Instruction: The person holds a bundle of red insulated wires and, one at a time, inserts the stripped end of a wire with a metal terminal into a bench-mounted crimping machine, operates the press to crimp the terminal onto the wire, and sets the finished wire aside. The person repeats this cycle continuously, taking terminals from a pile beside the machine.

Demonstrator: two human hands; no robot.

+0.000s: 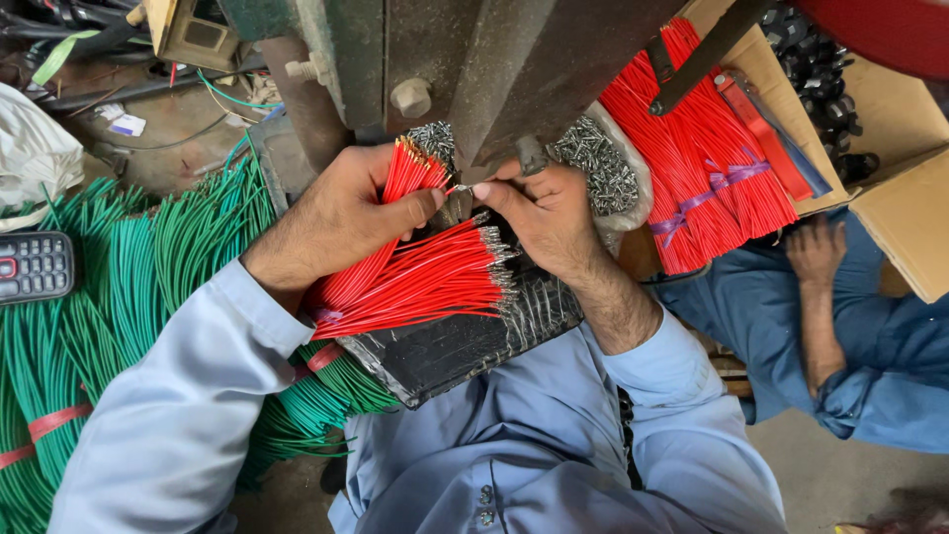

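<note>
My left hand (341, 213) grips a bunch of short red wires (410, 168) that stands up under a dark metal press (494, 69). My right hand (549, 218) pinches a small metal terminal at the press's foot, fingertips close to my left thumb. Below both hands a fanned bundle of red wires with metal-tipped ends (425, 282) lies on a black wrapped pad (465, 341) on my lap. A heap of small silver terminals (598, 168) sits just behind my right hand.
Large bundles of green wires (109, 287) tied with red tape fill the left. A keypad phone (35, 265) lies on them. More red wires tied with purple string (707, 158) rest in a cardboard box (914, 218) at right. Another person in blue (840, 326) sits beside me.
</note>
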